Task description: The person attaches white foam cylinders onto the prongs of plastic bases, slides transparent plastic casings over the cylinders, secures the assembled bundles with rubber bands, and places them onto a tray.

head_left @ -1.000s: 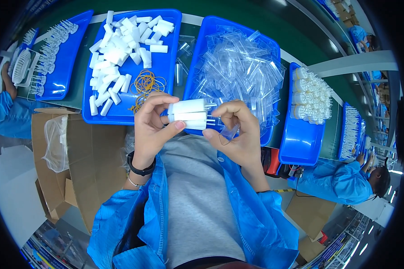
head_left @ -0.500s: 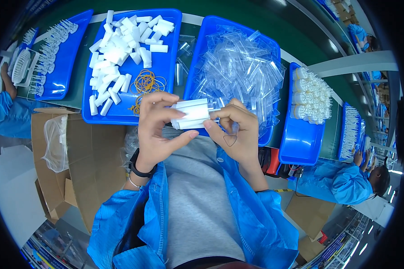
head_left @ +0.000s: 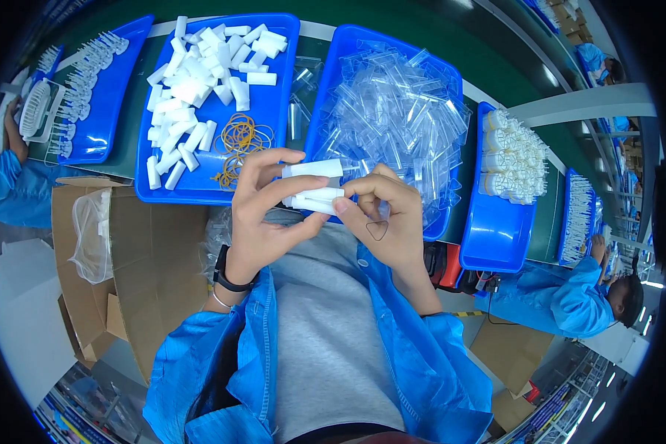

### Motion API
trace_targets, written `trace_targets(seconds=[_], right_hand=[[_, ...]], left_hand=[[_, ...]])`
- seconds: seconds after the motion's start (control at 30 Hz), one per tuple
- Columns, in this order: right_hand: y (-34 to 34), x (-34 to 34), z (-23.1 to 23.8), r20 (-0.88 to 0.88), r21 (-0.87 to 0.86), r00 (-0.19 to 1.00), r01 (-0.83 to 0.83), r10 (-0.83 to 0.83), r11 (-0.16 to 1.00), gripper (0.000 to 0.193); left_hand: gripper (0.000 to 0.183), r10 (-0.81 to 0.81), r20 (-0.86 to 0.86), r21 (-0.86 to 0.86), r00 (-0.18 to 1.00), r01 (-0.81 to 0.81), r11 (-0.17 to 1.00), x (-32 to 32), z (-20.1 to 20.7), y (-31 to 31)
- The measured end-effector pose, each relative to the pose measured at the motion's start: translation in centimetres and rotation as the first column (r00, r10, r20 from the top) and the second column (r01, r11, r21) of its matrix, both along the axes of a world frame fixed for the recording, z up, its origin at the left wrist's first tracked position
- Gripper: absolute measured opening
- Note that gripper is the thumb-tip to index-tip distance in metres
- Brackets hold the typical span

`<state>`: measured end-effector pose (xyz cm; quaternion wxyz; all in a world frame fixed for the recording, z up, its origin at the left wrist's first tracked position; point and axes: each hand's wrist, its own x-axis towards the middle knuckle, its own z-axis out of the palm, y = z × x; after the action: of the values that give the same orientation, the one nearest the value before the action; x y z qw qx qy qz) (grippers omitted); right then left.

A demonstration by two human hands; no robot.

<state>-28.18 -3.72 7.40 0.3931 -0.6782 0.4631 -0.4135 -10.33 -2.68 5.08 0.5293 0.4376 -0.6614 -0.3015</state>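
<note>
Over the front edges of two blue trays, my left hand (head_left: 263,203) grips a small bundle of white tube-like pieces (head_left: 314,169), thumb below and fingers above. A gap shows between the upper piece and the lower ones. My right hand (head_left: 388,211) pinches the right end of the lower pieces between thumb and curled fingers. A thin dark triangular loop (head_left: 377,231) lies against the back of this hand near the thumb. Clear plastic shows at the bundle's ends, partly hidden by my fingers.
A left blue tray (head_left: 144,159) holds loose white pieces and tan rubber bands (head_left: 244,137). Clear plastic sleeves (head_left: 399,111) fill the middle tray. At right, another tray (head_left: 496,251) holds banded white bundles (head_left: 510,159). A cardboard box (head_left: 155,259) stands lower left; co-workers sit at both sides.
The bundle has parted: its upper piece now stands away from the lower ones. My left fingers have shifted over it, while my right hand stays at the right end.
</note>
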Motion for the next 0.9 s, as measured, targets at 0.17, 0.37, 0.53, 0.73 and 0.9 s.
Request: trace_targets(seconds=[0.17,0.37,0.53,0.73,0.9], right_hand=[[0.0,0.1,0.6,-0.041,0.015,0.999,-0.009,0.009,1.0,0.015],[-0.2,-0.9,0.7,0.013,0.068,0.993,-0.117,0.117,0.991,0.036],[0.1,-1.6,0.6,0.258,-0.048,0.966,0.017,-0.004,0.999,0.045],[0.5,-1.5,1.7,0.176,-0.053,0.984,0.015,-0.005,0.998,0.013],[0.2,-1.9,1.6,0.11,-0.145,0.993,-0.022,0.038,0.989,0.018]], left_hand=[[0.033,-0.037,-0.09,0.047,0.995,0.041,0.998,0.1,-0.4,0.0],[0.03,-0.067,-0.129,0.087,0.989,0.078,0.993,0.4,-1.1,-0.2],[0.03,-0.102,-0.291,0.133,0.951,0.146,0.98,0.4,-0.7,-0.3],[0.03,-0.098,-0.342,0.162,0.935,0.161,0.974,0.5,-1.1,-0.1],[0.03,-0.103,-0.361,0.169,0.927,0.174,0.97,0.5,-1.0,-0.2]])
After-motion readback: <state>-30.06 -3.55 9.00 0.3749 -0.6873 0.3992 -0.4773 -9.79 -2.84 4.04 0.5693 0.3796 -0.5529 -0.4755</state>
